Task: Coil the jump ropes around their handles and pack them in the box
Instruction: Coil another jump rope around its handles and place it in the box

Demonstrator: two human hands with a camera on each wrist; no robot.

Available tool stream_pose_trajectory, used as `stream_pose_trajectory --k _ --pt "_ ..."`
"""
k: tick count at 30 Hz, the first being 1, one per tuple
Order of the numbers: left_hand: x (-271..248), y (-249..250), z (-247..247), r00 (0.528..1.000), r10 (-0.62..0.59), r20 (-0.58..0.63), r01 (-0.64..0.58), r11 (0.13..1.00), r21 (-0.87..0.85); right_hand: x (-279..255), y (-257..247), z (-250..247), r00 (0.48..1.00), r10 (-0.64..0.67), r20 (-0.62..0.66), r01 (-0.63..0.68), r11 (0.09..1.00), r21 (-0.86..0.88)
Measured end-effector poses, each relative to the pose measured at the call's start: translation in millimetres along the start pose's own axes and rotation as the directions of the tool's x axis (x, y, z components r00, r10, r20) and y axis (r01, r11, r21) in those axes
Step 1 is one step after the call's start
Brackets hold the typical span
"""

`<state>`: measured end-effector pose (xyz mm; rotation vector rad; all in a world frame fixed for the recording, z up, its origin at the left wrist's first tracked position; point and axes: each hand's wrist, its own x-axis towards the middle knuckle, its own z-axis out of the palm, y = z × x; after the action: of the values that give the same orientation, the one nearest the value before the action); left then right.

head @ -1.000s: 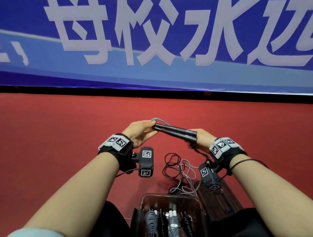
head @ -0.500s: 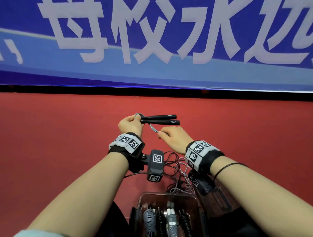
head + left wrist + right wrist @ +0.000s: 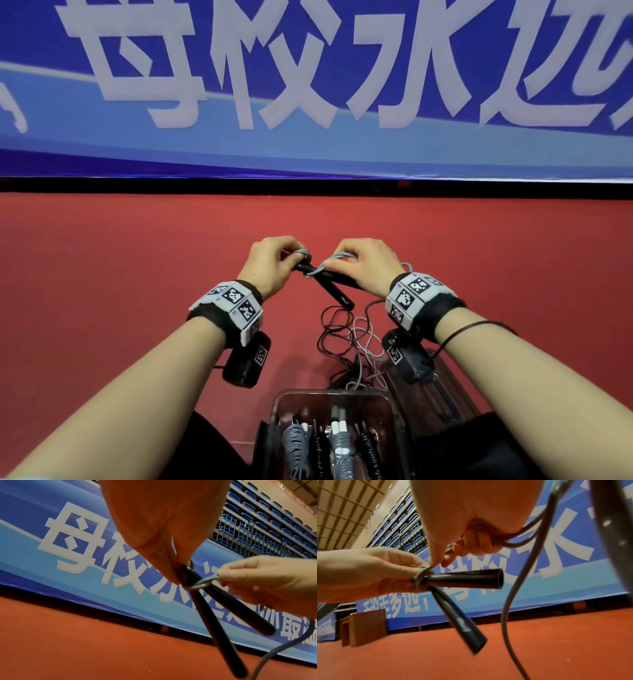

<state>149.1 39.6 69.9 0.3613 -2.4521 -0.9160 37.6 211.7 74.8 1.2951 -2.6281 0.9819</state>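
The 2 black handles (image 3: 329, 286) of a jump rope are held together at one end by the left hand (image 3: 270, 263), whose fingers are curled round them; the far ends are splayed apart in a V, as seen from both wrist views. The grey rope (image 3: 322, 265) is looped round the handles just beside the left fingertips (image 3: 173, 577) and is pinched by the right hand (image 3: 363, 265); its slack is seen hanging from that hand toward the red floor (image 3: 137, 274). Below the hands, a tangle of loose ropes (image 3: 352, 342) is lying on the floor; nearer still, coiled ropes are packed upright in the clear box (image 3: 274, 411).
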Motion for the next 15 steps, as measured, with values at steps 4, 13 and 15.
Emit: stream_pose_trajectory --k 4,13,15 --pt "-5.2 7.0 -11.1 0.958 -0.098 0.268 0.179 0.937 -0.3 0.3 5.6 -8.7 0.992 -0.032 0.121 0.007 0.98 0.201" --pt "-10.3 22.9 -19.2 0.834 -0.217 0.507 0.527 0.584 -0.618 3.4 6.7 -24.2 0.937 -0.083 0.34 -0.103 0.864 0.493" --pt "-7.5 24.9 -20.5 0.831 -0.261 0.492 0.555 0.456 -0.696 0.6 2.5 -23.2 0.948 -0.085 0.305 -0.108 0.82 0.562"
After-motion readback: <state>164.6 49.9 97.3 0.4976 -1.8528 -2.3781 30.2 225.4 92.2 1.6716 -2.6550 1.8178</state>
